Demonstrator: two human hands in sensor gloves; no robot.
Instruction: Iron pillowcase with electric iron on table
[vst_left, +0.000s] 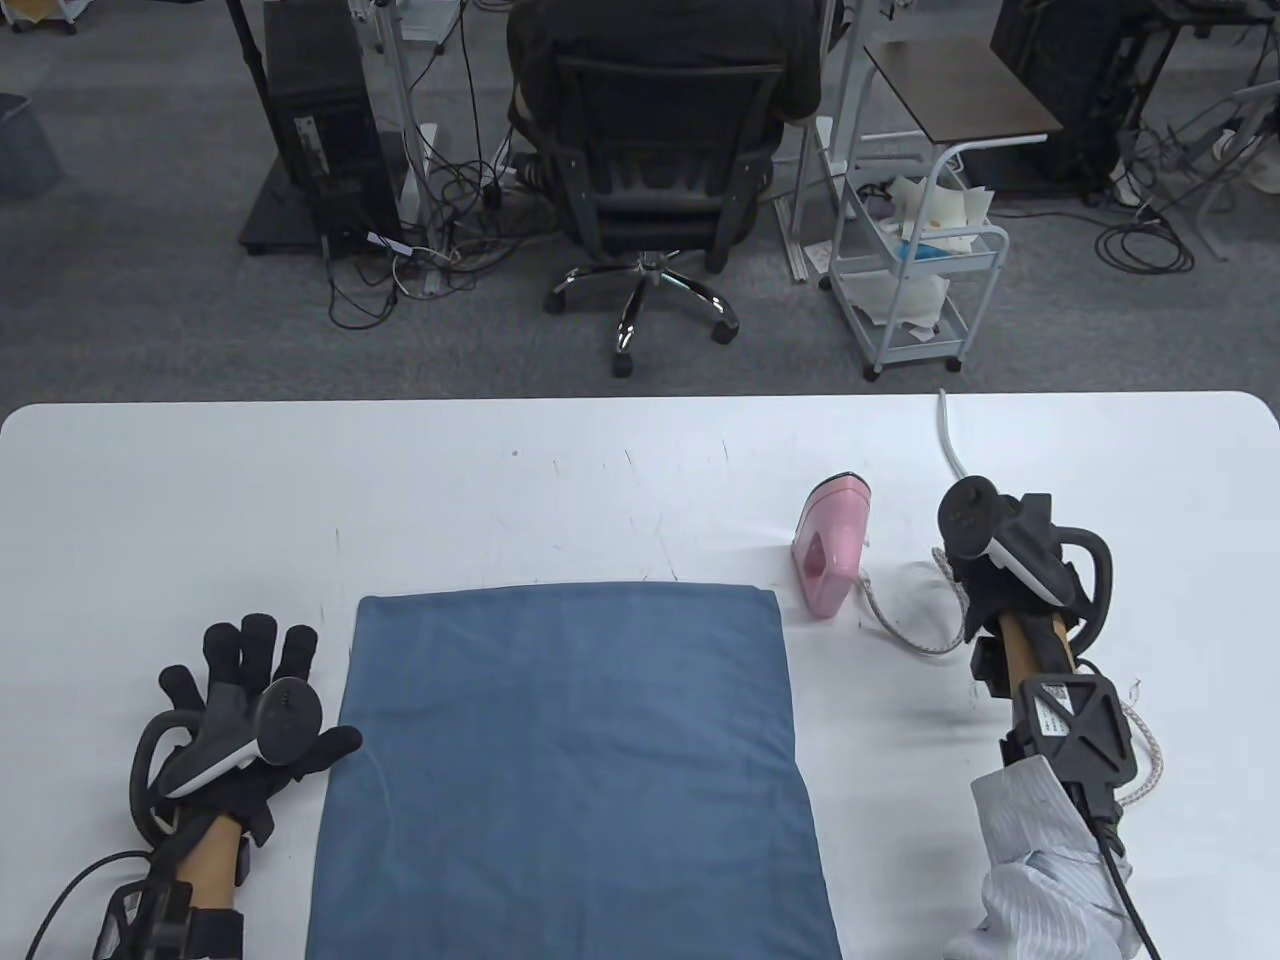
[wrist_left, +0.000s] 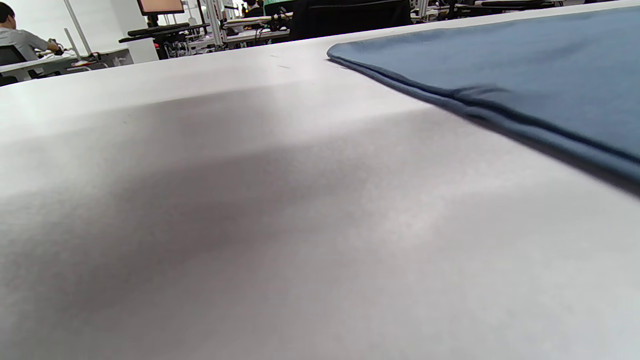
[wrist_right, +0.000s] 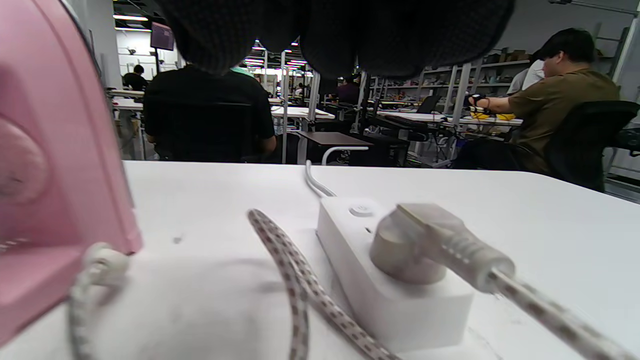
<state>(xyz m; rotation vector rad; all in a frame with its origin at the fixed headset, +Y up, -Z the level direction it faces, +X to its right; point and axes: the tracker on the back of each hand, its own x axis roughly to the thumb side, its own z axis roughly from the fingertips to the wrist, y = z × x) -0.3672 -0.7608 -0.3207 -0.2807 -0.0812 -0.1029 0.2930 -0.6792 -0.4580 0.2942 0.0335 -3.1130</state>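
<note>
left hand (vst_left: 245, 715) flat, fingers spread beside pillowcase (vst_left: 570, 770) | right hand (vst_left: 1010, 560) near iron (vst_left: 830, 545), grip unclear | hands well apart

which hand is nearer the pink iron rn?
Right. The right hand hovers just right of the pink electric iron, over its cord. The left hand rests flat across the blue pillowcase, far left.

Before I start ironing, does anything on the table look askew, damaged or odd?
Nothing serious. The blue pillowcase lies flat, with a small pucker on its left edge. The pink iron stands upright beside it, plugged into the white power strip; its braided cord loops loosely nearby and could snag.
</note>
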